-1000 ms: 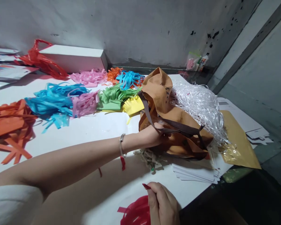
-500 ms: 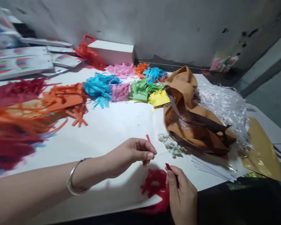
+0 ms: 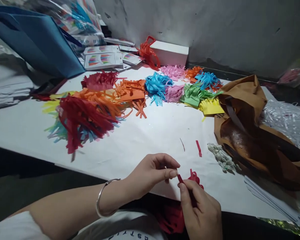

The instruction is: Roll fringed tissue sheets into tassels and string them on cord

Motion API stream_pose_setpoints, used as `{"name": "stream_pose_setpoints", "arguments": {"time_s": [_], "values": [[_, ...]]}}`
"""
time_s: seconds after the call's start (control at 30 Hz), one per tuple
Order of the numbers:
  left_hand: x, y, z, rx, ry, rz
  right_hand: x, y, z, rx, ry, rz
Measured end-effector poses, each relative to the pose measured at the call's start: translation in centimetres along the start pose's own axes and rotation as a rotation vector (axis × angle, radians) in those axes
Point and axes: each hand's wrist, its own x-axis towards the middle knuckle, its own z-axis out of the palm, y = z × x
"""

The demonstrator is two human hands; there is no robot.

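My right hand is closed around a rolled red paper tassel, its narrow end sticking up past the thumb. Red fringe hangs below the table's front edge, beside that hand. Close against the narrow end, my left hand has its fingers curled and its thumb tip pressed in. Whatever those fingertips pinch is too small to make out. On the white tabletop beyond the hands lie a short red paper strip and a thin dark strand.
Fringed paper tassels in red, orange, blue, green and yellow cover the table's back. At right sit a brown cloth bag, a pale crumpled bundle and white papers. A blue bag stands at left.
My view has swung left, bringing the blue bag in. My hands have come together: the left fingertips, earlier apart from the red tassel, are now at its narrow end.
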Motion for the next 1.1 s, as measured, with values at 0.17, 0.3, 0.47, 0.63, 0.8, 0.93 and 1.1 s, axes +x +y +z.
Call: {"name": "stream_pose_setpoints", "arguments": {"time_s": [0.17,0.3,0.47,0.63,0.8,0.93,1.1], "values": [[-1.6,0.5,-1.1,0.305,-0.008,0.215,0.2,-0.8,-0.5,0.01,-0.165,-0.036],[-2.2,0.3,-1.8,0.44,-0.058,0.309,0.4,-1.0,-0.5,-0.031,-0.192,-0.113],[-2.4,0.1,-2.1,0.486,-0.151,0.334,0.3,-1.2,-0.2,-0.063,-0.217,-0.162],[-2.4,0.7,-2.6,0.479,-0.158,0.162,-0.2,-0.9,0.1,-0.007,-0.245,-0.103],[-2.1,0.7,-3.7,0.397,-0.207,0.011,-0.5,-0.3,1.0,-0.076,-0.227,-0.248],[-2.7,1.6,-4.9,0.395,-0.061,0.118,-0.3,0.1,2.4,-0.111,-0.192,-0.397],[-4.5,3.3,-6.5,0.37,-0.013,0.228,0.1,0.3,3.8,-0.036,-0.053,-0.31]]}}
